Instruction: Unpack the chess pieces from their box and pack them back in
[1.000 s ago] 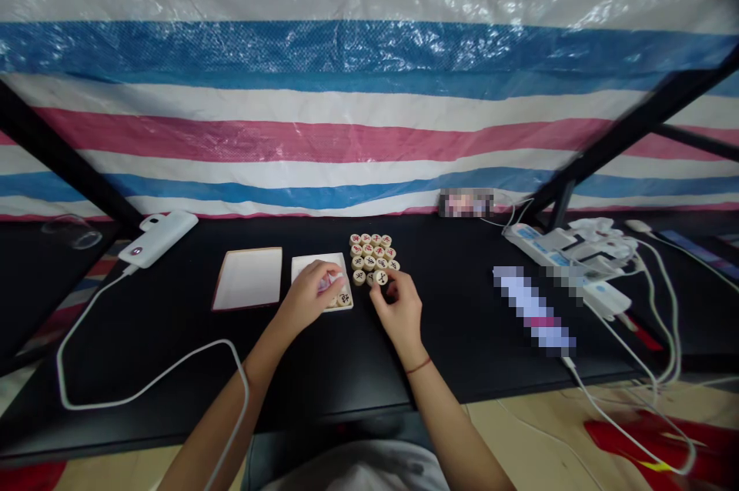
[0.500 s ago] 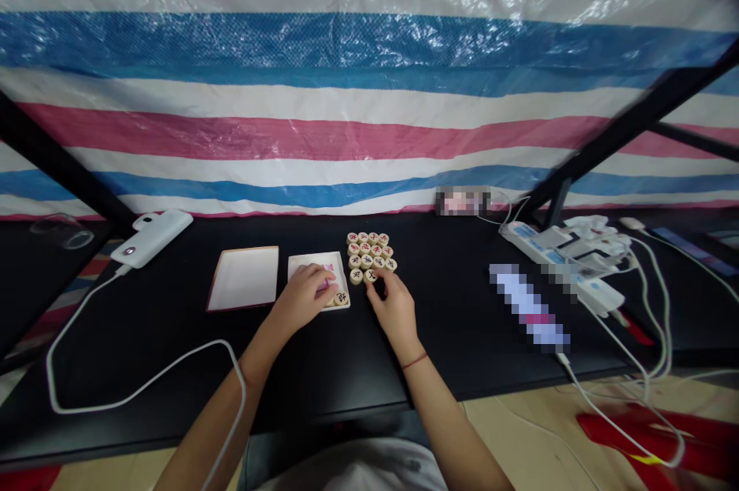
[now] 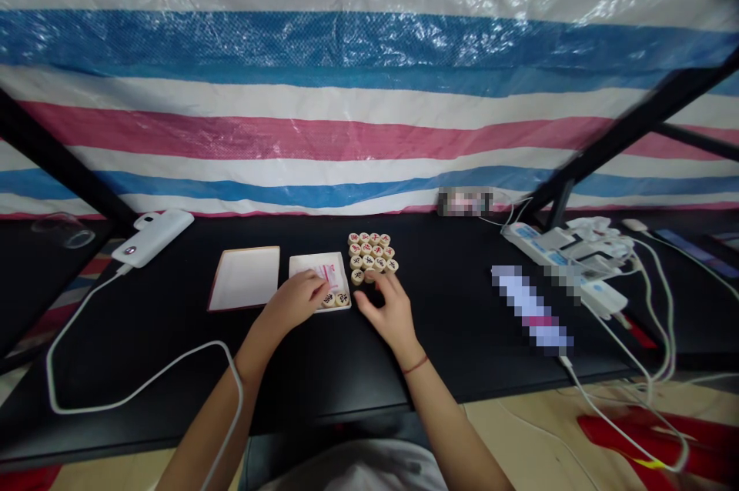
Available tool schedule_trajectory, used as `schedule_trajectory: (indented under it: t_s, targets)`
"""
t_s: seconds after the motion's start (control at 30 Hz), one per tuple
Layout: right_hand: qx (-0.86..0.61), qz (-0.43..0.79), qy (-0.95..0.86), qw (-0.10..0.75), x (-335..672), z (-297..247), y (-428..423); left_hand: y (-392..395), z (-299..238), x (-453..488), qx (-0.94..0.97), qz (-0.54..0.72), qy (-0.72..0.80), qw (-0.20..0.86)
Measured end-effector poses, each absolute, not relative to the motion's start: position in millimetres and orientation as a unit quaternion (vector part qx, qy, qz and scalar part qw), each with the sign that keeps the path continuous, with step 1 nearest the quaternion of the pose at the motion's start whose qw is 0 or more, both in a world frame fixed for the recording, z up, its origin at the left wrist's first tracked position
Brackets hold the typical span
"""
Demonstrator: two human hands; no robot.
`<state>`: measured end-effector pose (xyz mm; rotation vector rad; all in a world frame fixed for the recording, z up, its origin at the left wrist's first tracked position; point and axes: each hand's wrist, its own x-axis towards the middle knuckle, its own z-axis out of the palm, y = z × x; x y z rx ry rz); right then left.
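Right-hand fingers — just beside chess pieces

Backed by a glossy plastic tarpaulin striped white, blue and pink, with soft glare catching its upper folds. Crossed by slanting black struts, one at left, one at right. Below, a matt black worktop spanning the width. Beneath it at right, pale tan floor.
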<state>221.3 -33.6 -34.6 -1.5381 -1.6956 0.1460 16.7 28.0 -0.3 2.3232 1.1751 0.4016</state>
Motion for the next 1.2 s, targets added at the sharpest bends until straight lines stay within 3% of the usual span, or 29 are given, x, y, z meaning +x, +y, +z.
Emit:
schedule_trajectory:
  t_s: [0.17,0.43,0.6,0.77,0.97,1.2]
  targets:
    - [-0.566,0.083,-0.763,0.3,208.5,-30.7,-37.4,24.8,-2.4,20.8,0.863,0.132,0.412,0.259]
    - [-0.579,0.095,-0.758,0.285,206.4,-32.5,-35.9,21.7,1.7,18.6,0.848,0.14,0.416,0.296]
    - [-0.571,0.088,-0.729,0.366,205.2,-30.6,-38.8,22.5,7.6,21.3,0.817,0.203,0.449,0.3]
    - [-0.517,0.076,-0.735,0.432,204.4,-26.7,-41.5,13.4,17.5,35.0,0.766,0.25,0.408,0.429]
    - [-0.492,0.057,-0.727,0.476,207.1,-24.7,-42.3,9.1,11.4,42.2,0.717,0.285,0.392,0.501]
    - [-0.663,0.054,-0.557,0.497,238.8,-36.0,-40.1,20.4,0.3,35.5,0.58,0.412,0.435,0.551]
